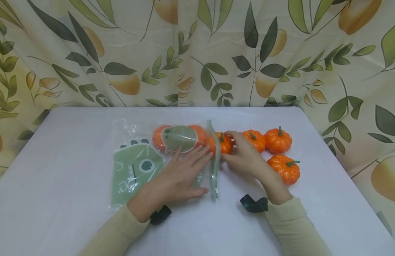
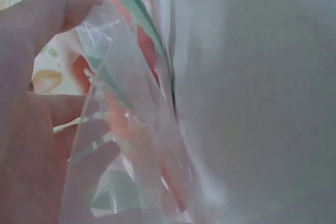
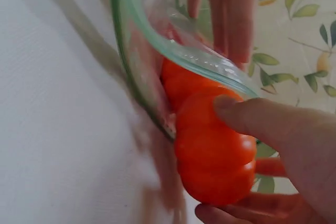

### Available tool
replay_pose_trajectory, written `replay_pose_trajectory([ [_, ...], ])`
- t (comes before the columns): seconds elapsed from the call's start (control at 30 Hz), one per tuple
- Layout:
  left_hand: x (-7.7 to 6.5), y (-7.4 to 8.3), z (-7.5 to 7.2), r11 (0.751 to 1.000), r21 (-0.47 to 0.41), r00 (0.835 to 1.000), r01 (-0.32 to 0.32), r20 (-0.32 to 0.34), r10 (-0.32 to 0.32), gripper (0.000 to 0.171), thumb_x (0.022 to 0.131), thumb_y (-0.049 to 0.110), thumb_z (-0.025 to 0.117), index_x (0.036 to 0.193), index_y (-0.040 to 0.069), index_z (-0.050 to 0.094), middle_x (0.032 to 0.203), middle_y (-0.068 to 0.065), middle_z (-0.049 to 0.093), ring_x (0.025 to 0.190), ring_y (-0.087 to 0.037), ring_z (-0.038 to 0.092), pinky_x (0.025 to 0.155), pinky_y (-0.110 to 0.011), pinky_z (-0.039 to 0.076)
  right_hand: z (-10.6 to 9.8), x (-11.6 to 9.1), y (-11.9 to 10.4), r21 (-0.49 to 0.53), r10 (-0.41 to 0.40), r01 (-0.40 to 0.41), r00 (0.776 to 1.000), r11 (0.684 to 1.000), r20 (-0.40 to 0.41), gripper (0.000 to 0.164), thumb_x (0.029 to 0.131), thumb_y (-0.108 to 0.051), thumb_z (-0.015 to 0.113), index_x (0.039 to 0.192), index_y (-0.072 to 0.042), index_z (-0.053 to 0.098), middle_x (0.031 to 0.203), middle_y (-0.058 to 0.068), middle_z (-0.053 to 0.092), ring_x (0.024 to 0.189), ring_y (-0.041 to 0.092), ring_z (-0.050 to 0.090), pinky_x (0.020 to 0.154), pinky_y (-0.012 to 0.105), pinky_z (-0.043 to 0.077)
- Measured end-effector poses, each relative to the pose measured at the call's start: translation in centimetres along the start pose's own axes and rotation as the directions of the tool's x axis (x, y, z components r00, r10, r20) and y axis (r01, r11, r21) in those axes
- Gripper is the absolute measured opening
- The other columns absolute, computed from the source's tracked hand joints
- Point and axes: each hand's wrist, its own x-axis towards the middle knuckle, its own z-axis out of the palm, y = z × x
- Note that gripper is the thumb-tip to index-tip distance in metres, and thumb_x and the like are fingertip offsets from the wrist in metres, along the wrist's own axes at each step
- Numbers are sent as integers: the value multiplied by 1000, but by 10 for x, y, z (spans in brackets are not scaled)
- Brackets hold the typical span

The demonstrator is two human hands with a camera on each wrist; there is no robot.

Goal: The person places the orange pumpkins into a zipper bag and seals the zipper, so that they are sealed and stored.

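A clear zip bag [image 1: 136, 174] with a green cartoon creature print lies flat, its green zip strip [image 1: 215, 163] facing right. Inside it, orange pumpkins [image 1: 158, 138] bulge behind a green printed patch. My left hand [image 1: 176, 177] rests on top of the bag with fingers extended; in the left wrist view those fingers show through the film [image 2: 89, 156]. With thumb and fingers, my right hand [image 1: 245, 156] grips a small orange pumpkin [image 3: 215, 150] in the bag's mouth. The zip strip crosses over this pumpkin, part of it inside, the stem showing in the head view.
Three more small pumpkins with green stems stand on the right of the white table [image 1: 72, 153]: one just beyond my right hand [image 1: 255, 140], one at the back [image 1: 278, 139], one nearer [image 1: 284, 170]. A leaf-and-fruit patterned curtain [image 1: 197, 53] hangs behind the table.
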Motion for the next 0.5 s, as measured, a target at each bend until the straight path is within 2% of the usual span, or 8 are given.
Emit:
replay_pose_trajectory([
  [0.1,0,0,0,1000,-10,1000,-8,-11,8,94,87,59,63,160,21,18,168,5,10,156,-18,9,122,-61,13,4,1,-1,-65,21,-25,998,998,-55,69,88,-32,74,142,-4,42,134,19,51,113,34,55,102,52,50],
  [0.23,1,1,0,999,-43,1000,-8,-15,7,94,88,60,62,160,23,15,168,6,9,156,-15,7,122,-59,13,9,2,-2,-110,4,-12,997,994,-75,66,89,-33,73,137,1,42,127,23,51,111,36,54,102,54,49],
  [0.37,1,2,1,998,-65,1000,-14,-17,13,94,87,60,63,160,24,15,168,6,11,156,-15,8,123,-59,12,10,1,-3,-82,11,-15,999,996,-53,63,91,-34,71,135,0,42,130,22,53,115,36,54,105,54,47],
  [0.5,1,3,1,998,-61,1000,-23,-9,22,95,86,60,64,160,24,16,168,5,12,156,-16,9,123,-59,11,10,0,-4,-40,25,-25,1000,999,-15,58,92,-33,69,133,-4,41,127,20,59,105,31,59,99,48,52],
])
